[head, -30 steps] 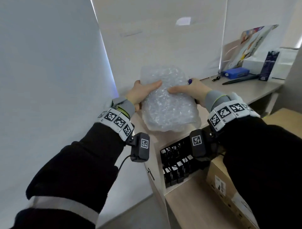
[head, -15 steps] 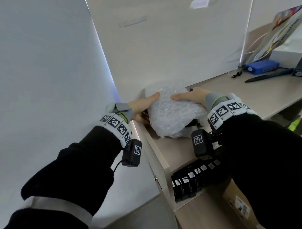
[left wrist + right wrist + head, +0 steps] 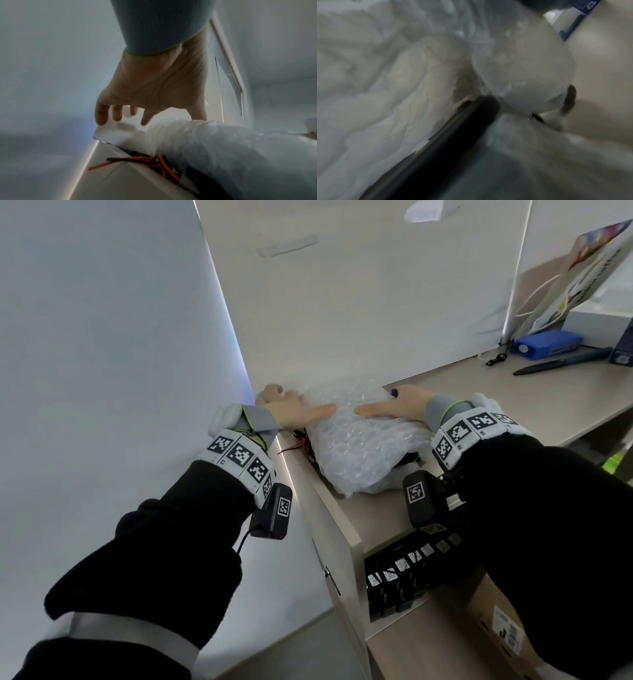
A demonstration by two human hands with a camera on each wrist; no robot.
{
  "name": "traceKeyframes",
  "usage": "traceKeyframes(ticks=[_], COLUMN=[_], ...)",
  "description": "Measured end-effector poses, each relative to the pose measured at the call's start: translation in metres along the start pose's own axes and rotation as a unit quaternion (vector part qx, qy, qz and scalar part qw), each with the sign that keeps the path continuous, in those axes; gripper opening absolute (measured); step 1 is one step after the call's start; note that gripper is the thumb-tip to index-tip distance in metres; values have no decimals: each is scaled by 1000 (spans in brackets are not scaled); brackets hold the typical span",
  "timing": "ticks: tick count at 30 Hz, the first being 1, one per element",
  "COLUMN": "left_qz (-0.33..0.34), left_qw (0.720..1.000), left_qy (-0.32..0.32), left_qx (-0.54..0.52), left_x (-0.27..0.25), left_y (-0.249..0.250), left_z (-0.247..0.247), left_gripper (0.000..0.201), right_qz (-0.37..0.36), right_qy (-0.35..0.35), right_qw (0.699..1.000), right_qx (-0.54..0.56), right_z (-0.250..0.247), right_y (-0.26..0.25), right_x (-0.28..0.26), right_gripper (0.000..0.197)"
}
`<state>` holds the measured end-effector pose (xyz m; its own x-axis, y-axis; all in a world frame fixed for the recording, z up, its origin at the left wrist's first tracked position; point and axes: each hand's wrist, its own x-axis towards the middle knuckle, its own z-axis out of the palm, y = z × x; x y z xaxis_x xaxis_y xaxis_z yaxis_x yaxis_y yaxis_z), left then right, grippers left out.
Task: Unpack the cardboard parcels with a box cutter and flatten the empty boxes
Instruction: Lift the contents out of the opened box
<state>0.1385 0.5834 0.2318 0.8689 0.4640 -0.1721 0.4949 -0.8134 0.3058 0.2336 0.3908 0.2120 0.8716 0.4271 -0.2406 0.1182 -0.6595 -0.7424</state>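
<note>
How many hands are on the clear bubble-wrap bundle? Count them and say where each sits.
2. The left hand holds the left end of the clear bubble-wrap bundle, by the wall; the right hand holds its right end, thumb on top.

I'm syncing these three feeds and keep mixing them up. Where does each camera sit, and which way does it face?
Head: worn on the head, facing forward and down at the cabinet top; both sleeves show, left hand and right hand on the bubble-wrap bundle.
Left wrist: under the left wrist, looking along the palm to the fingers, the bundle and orange wires.
Right wrist: blurred, close against the bundle; no hand discernible.
Shared: head and left wrist both show the left hand, bundle and wires.
</note>
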Motion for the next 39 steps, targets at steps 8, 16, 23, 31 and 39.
traceKeyframes(ticks=[8, 16, 23, 31, 39], left_qz=[180, 350, 469, 497, 499], left_qw=[971, 909, 819, 767, 710], left_qy=[39, -42, -217, -352, -494], left_qx=[-150, -221, -248, -199, -47], left_x=[-33, -92, -159, -272, -425], left_y=[38, 147, 247, 324, 383], left_z=[-13, 8, 106, 211, 314], left_gripper=[51, 47, 30, 37, 49], right_qz=[6, 17, 82, 201, 342], right_qy=[116, 257, 381, 494, 496], right_qw=[990, 926, 877, 800, 748], right_qx=[84, 275, 282, 275, 280], right_z=[-15, -59, -95, -107, -107], right_y=[-2, 39, 145, 271, 402], right_x=[-27, -89, -219, -353, -531], right_gripper=[69, 32, 20, 15, 18])
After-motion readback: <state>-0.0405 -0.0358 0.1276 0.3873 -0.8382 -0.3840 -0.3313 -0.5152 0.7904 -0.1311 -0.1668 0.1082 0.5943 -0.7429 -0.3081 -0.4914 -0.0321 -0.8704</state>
